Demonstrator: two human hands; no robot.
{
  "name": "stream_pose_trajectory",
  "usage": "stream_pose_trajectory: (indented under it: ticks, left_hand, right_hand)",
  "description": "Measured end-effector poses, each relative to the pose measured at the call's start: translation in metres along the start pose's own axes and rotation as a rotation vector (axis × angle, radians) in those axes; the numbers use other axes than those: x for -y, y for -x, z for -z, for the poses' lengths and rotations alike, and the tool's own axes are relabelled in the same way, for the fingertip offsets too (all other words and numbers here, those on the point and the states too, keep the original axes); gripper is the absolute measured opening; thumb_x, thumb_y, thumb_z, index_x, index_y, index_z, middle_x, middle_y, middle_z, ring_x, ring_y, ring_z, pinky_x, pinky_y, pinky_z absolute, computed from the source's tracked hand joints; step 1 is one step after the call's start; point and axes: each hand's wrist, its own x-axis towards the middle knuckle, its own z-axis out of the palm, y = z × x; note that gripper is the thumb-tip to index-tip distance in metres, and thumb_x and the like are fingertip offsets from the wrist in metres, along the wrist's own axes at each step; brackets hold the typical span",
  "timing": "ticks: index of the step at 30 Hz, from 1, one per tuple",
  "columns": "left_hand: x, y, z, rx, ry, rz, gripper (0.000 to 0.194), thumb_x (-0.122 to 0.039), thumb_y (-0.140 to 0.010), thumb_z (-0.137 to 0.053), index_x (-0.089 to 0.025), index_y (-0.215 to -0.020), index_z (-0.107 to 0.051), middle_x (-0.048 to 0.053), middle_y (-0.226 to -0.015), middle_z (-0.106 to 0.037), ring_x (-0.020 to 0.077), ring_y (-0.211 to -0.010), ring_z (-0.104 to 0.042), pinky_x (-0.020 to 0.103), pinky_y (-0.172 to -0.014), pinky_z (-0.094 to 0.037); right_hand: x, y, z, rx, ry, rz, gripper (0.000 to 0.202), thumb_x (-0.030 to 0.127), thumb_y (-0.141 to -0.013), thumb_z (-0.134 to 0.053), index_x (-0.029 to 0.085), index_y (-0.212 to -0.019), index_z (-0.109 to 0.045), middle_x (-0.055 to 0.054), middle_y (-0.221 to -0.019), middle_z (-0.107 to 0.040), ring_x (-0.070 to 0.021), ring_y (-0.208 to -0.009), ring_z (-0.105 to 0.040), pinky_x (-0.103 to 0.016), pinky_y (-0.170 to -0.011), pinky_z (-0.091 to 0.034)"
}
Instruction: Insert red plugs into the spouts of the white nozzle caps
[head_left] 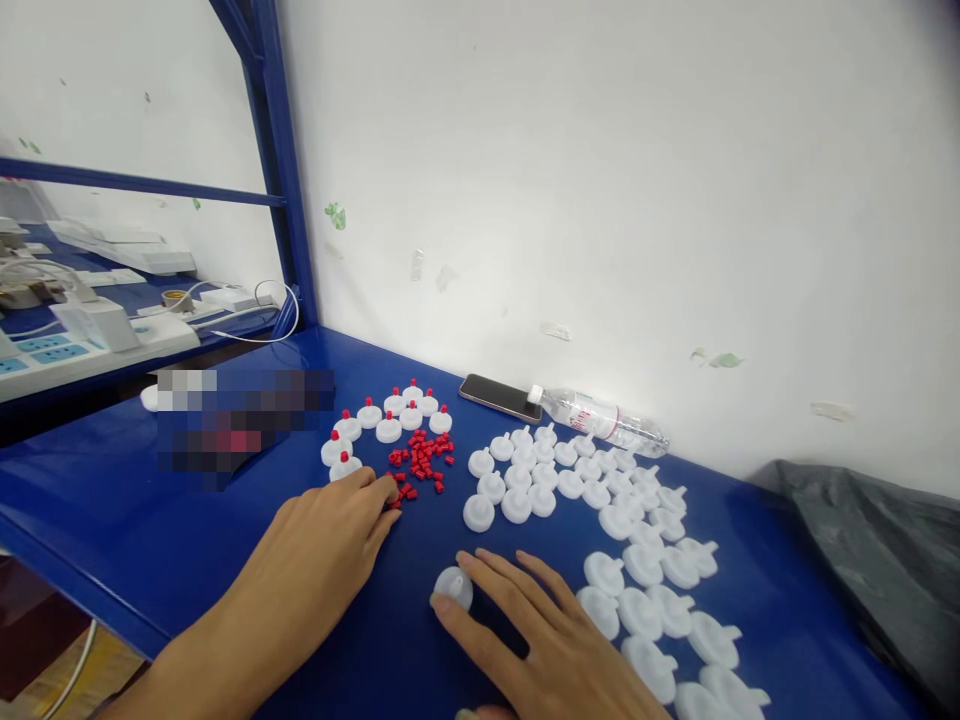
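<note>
My left hand is at the near edge of a loose pile of small red caps. Its thumb and index finger close around one red cap at the fingertips. With thumb and index finger, my right hand grips a white round lid with a pointed nozzle, which rests on the blue table; the other fingers are spread. Beyond my left hand, several white lids topped with red caps form an arc. To the right lie many bare white nozzle lids, some overlapping.
A phone and a clear plastic bottle lie along the wall. A dark plastic bag covers the right side of the blue table. A blue metal frame, power strip and cables are at the left.
</note>
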Motion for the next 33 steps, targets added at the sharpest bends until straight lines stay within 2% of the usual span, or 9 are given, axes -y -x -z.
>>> stream_pose_trajectory:
  ticks: [3,7,9,12,15,19,25,33]
  left_hand:
    - [-0.004,0.000,0.001,0.019,-0.007,-0.010,0.031,-0.025,-0.099,-0.040,-0.022,-0.093,-0.070,0.007,-0.095,-0.072,0.0217,-0.085,-0.071,0.028,-0.067,-0.046]
    - [-0.011,0.002,-0.001,0.000,0.052,-0.035,0.031,-0.022,-0.098,-0.037,-0.021,-0.097,-0.068,0.007,-0.099,-0.071,0.0199,-0.080,-0.070,0.029,-0.069,-0.047]
    - [-0.016,0.004,-0.001,-0.010,0.148,-0.076,0.027,-0.025,-0.096,-0.040,-0.022,-0.096,-0.066,0.005,-0.092,-0.072,0.0180,-0.073,-0.068,0.029,-0.068,-0.047]
    - [-0.025,0.010,0.002,0.034,0.348,-0.112,0.017,-0.031,-0.092,-0.049,-0.024,-0.088,-0.064,-0.001,-0.071,-0.067,0.0150,-0.059,-0.062,0.027,-0.061,-0.046]
    - [-0.036,0.017,0.008,0.097,0.584,-0.080,0.016,-0.037,-0.089,-0.054,-0.024,-0.083,-0.062,-0.003,-0.063,-0.062,0.0126,-0.053,-0.057,0.023,-0.052,-0.044]
    - [-0.045,0.022,0.013,0.132,0.775,-0.025,0.020,-0.042,-0.087,-0.057,-0.023,-0.084,-0.064,-0.003,-0.063,-0.060,0.0116,-0.053,-0.053,0.022,-0.049,-0.040]
    - [-0.048,0.022,0.013,0.228,0.846,-0.041,0.020,-0.041,-0.085,-0.060,-0.023,-0.085,-0.069,-0.001,-0.079,-0.068,0.0115,-0.063,-0.057,0.021,-0.054,-0.041]
    - [-0.052,0.026,0.014,0.293,0.840,-0.059,0.022,-0.042,-0.088,-0.059,-0.024,-0.088,-0.070,-0.002,-0.080,-0.070,0.0120,-0.066,-0.059,0.022,-0.056,-0.042]
  right_hand:
    - [0.002,-0.003,0.001,-0.048,0.010,-0.005,0.045,0.053,-0.105,-0.039,0.028,-0.138,-0.059,-0.007,-0.135,-0.067,-0.0193,-0.123,-0.063,-0.035,-0.095,-0.057]
    - [0.004,-0.006,-0.002,-0.153,-0.039,-0.040,0.035,0.053,-0.103,-0.048,0.031,-0.122,-0.066,-0.002,-0.127,-0.072,-0.0152,-0.117,-0.066,-0.032,-0.098,-0.055]
    - [0.005,-0.007,-0.004,-0.180,-0.086,-0.059,0.025,0.049,-0.101,-0.055,0.032,-0.114,-0.068,0.002,-0.120,-0.074,-0.0134,-0.111,-0.068,-0.030,-0.100,-0.053]
    - [0.008,-0.007,-0.006,-0.256,-0.139,-0.106,0.011,0.033,-0.099,-0.059,0.032,-0.101,-0.070,0.006,-0.103,-0.075,-0.0108,-0.099,-0.069,-0.029,-0.102,-0.049]
    - [0.011,-0.008,-0.005,-0.332,-0.132,-0.166,0.017,0.018,-0.098,-0.057,0.030,-0.098,-0.070,0.005,-0.091,-0.073,-0.0101,-0.088,-0.069,-0.030,-0.100,-0.048]
    - [0.012,-0.010,-0.002,-0.291,-0.116,-0.190,0.026,0.013,-0.097,-0.051,0.031,-0.103,-0.070,0.004,-0.086,-0.070,-0.0111,-0.078,-0.065,-0.032,-0.096,-0.048]
    - [0.013,-0.011,0.002,-0.327,-0.093,-0.221,0.031,0.008,-0.094,-0.049,0.029,-0.103,-0.071,0.004,-0.080,-0.068,-0.0119,-0.074,-0.063,-0.032,-0.097,-0.045]
    - [0.008,-0.014,0.006,-0.383,-0.104,-0.215,0.023,0.020,-0.100,-0.051,0.027,-0.094,-0.071,0.003,-0.077,-0.069,-0.0122,-0.073,-0.064,-0.030,-0.092,-0.046]
